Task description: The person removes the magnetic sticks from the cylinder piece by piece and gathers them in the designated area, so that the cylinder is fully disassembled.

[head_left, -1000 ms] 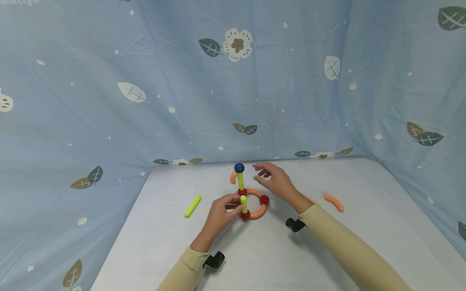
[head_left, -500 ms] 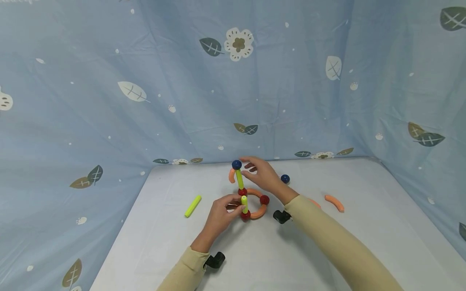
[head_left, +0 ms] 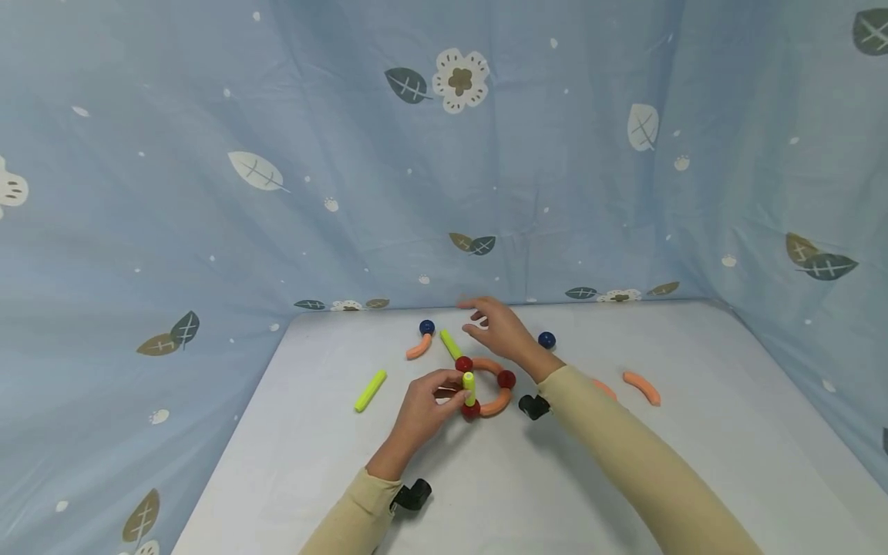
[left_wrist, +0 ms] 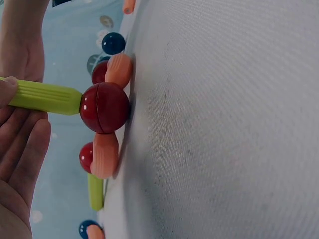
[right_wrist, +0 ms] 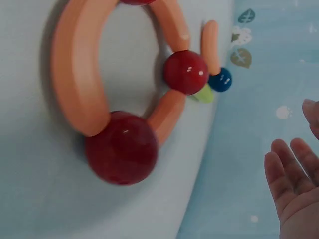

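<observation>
My left hand [head_left: 421,408] pinches an upright lime-green magnetic rod [head_left: 469,389] that stands on the front red ball [left_wrist: 104,108]. That ball belongs to a ring of orange curved rods [head_left: 496,404] and red balls lying on the table. From the rear red ball [head_left: 464,365] a second lime rod [head_left: 451,344] leans out low toward the back. Beyond it lies a blue ball [head_left: 427,327] touching an orange curved rod [head_left: 418,348]. My right hand [head_left: 502,331] hovers behind the ring, fingers spread apart and holding nothing, as the right wrist view also shows.
A loose lime rod [head_left: 371,391] lies at the left of the white table [head_left: 291,462]. Another blue ball [head_left: 546,340] sits behind my right forearm. To the right is an orange curved rod [head_left: 641,388]; one more is partly hidden by the sleeve. A blue curtain [head_left: 347,193] hangs behind.
The rear lime rod has tipped over from upright, and the blue ball from its top now lies farther back left with the orange curved rod. My right hand moved left; the left hand stayed.
</observation>
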`<state>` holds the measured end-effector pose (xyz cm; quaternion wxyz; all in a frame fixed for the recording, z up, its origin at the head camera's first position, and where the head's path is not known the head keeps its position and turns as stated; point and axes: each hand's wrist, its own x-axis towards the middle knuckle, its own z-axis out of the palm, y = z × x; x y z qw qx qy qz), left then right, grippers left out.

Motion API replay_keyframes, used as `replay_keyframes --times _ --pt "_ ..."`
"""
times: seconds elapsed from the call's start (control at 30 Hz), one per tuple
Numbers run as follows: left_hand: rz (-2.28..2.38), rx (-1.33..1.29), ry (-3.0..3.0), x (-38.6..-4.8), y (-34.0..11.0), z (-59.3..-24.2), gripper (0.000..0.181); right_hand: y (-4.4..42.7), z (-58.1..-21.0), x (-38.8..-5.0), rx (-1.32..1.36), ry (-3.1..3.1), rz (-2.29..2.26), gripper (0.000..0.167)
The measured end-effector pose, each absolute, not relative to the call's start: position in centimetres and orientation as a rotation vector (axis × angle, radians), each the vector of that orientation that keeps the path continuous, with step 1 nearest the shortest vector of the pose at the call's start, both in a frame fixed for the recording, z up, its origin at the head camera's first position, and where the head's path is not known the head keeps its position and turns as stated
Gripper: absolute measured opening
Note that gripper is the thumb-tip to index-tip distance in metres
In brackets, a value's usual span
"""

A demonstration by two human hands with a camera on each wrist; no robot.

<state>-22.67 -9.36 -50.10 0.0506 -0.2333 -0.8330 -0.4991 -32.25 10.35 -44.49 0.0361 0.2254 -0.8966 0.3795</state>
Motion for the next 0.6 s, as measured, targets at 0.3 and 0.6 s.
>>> replay_keyframes --times 0.3,0.6 --pt "-1.501 -0.711 -2.534 -22.6 -9.3 -49.9 0.02 11.6 -46.2 -30.8 0.68 -2.89 1.231 0.033" --pt "-1.457 -0.719 -2.54 -22.8 -9.5 -50.1 0.02 13.0 -48.1 -28.1 0.761 -2.915 1.236 0.028"
